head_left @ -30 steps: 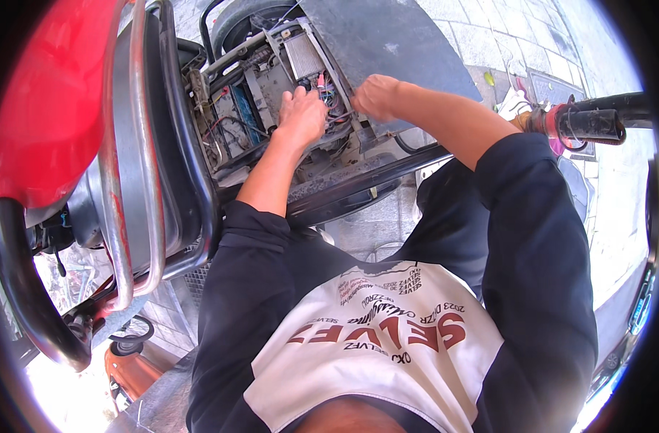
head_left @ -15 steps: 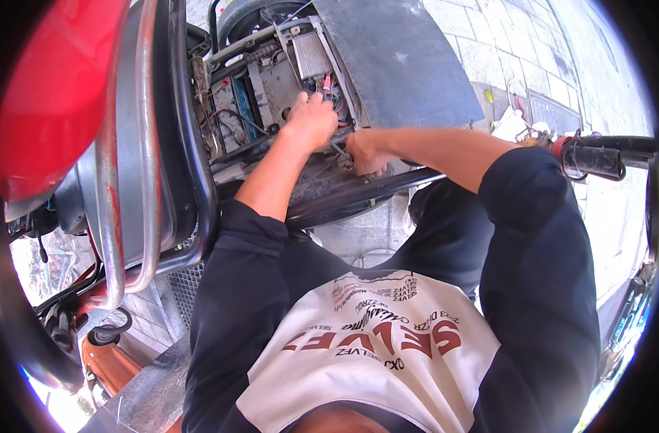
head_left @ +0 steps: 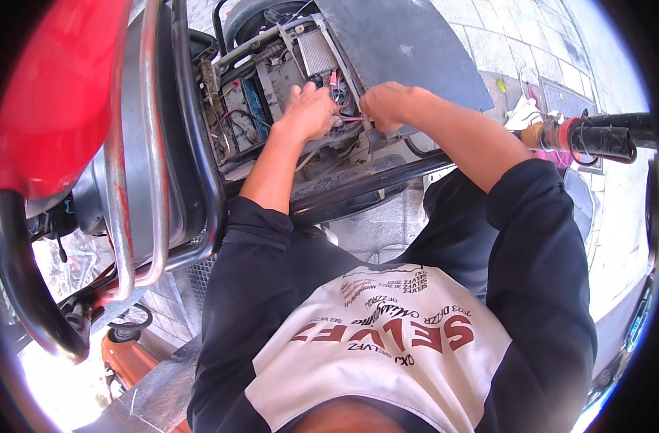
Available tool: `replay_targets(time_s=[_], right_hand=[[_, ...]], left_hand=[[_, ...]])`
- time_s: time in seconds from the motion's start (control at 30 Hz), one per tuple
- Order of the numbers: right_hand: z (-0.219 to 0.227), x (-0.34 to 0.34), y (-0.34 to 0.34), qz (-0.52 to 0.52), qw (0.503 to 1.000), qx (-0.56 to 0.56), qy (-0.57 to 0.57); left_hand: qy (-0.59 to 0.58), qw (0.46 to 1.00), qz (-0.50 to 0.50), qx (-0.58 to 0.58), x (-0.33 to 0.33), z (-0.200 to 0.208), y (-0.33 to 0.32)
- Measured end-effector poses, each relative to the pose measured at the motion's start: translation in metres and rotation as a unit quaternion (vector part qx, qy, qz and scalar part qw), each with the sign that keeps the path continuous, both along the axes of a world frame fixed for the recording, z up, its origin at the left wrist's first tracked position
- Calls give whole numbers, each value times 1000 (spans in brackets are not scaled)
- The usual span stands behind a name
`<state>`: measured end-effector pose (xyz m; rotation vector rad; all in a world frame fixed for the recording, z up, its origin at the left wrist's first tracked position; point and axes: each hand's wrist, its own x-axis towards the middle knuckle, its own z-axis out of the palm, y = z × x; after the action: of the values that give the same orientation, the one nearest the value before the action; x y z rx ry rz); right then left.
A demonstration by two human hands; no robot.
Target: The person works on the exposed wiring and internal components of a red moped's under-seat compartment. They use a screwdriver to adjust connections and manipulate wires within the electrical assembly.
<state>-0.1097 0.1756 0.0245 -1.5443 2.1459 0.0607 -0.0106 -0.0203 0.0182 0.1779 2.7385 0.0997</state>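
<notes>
My left hand (head_left: 311, 114) is closed over the open compartment of a vehicle frame, its fingers pinching a thin reddish wire (head_left: 352, 118). The wire runs taut across to my right hand (head_left: 387, 105), which is also closed on it near the compartment's right edge. Just beyond my hands lies a bundle of coloured wires (head_left: 340, 94) with a red connector (head_left: 334, 77). A silver finned metal box (head_left: 316, 52) sits above that bundle. Left of my left hand, dusty blue-sided blocks (head_left: 250, 108) with cables fill the compartment. My fingertips are partly hidden.
A dark grey flat panel (head_left: 416, 58) lies beyond my right hand. A black frame tube (head_left: 372, 180) crosses in front of my body. At left stand bent silver bars (head_left: 156, 144) and a red body panel (head_left: 48, 86). A black-ended bar (head_left: 603, 141) juts in from the right.
My right hand has risen from the compartment's near edge and now pulls the wire taut beside my left hand. My left hand has shifted slightly nearer to me.
</notes>
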Motion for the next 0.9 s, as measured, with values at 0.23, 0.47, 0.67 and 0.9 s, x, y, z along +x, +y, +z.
replay_targets(time_s=[0.23,0.47,0.67,0.9], right_hand=[[-12,-25,-11,27,996,-22,77],[-13,-28,-20,45,994,24,97],[-24,-34,-14,45,996,-26,74],[-16,-31,-14,40,996,-20,79]], left_hand=[[8,1000,17,-16,-2,2,-1],[-7,999,14,-33,0,-1,-2],[-13,999,26,-29,-2,-3,-2],[-18,998,46,-26,-2,0,1]])
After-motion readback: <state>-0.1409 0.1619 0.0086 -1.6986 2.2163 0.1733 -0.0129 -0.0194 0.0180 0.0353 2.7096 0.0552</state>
